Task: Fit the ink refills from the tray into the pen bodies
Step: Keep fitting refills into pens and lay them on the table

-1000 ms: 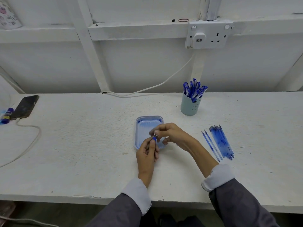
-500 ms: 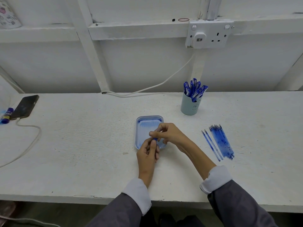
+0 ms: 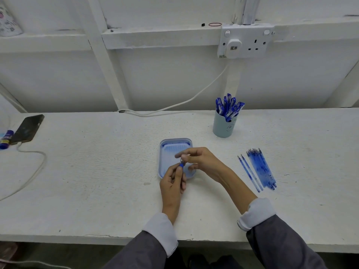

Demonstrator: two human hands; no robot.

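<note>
**Right fingers shift slightly on the pen tip; both hands stay over the tray**

Since half a second ago my right forefinger has stretched a little further left, and the pen's blue end with its silver tip shows more clearly. Otherwise both hands remain where they were.

My left hand [image 3: 172,184] grips the pen body [image 3: 181,165], fingers curled round it, holding it roughly upright with the tip end uppermost. Most of the barrel is hidden inside that hand. My right hand [image 3: 204,162] reaches in from the right and pinches the silver tip between thumb and fingertips.

Both hands meet above the near end of a pale blue tray [image 3: 175,141], which lies on the white table [image 3: 97,171] straight ahead of me. What sits inside the tray is a blue blur that I cannot make out.

To the right of my right forearm, well apart from the tray, a bundle of ink refills [image 3: 261,167] lies flat on the table, with two more just beside its left edge.

Behind the tray and to the right, a pale green cup [image 3: 222,129] stands upright, holding blue capped pens [image 3: 229,106].

At the far left lie a dark phone [image 3: 27,129] with a white cable [image 3: 34,171] plugged in, and a blue glue stick [image 3: 5,137] just beside it. A white wall socket [image 3: 256,41] is mounted above the cup.
</note>
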